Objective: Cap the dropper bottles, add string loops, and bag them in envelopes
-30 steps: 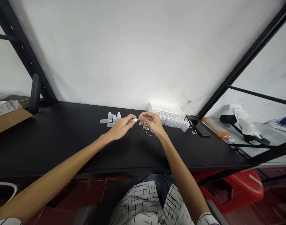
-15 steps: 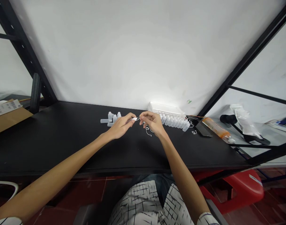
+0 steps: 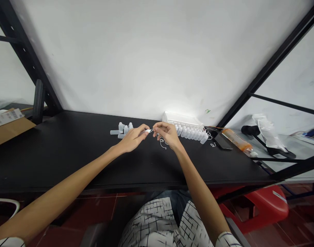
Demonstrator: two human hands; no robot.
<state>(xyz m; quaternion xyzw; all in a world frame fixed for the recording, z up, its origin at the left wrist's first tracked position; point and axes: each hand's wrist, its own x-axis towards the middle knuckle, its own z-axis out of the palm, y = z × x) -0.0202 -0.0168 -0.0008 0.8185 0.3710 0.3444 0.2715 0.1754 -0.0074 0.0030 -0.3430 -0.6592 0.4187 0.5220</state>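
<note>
We see almost no movement since the earlier frame: both hands keep nearly the same place, and only a slight shift shows around the fingertips. Our left hand (image 3: 132,140) is closed narrowly on a small white piece (image 3: 148,130), its pale tip poking out toward the right, and our right hand (image 3: 168,134) pinches a thin string (image 3: 152,129) that meets that tip; whether it is knotted we cannot tell. To our right, a neat row of translucent pieces (image 3: 191,133) lies with white loops among them, and we judge these to be done. The held one looks partway, while the small cluster (image 3: 120,127) beyond our left hand shows no string that we can make out, so we judge it left over. Loose strings (image 3: 161,142) lie beneath our right hand. For room, the black surface (image 3: 69,154) is open to the left and in front, down to its near edge; the wall (image 3: 121,58) closes off the back, and the row, a dark phone (image 3: 222,142) and an orange-ended bottle (image 3: 238,140) crowd the right.
</note>
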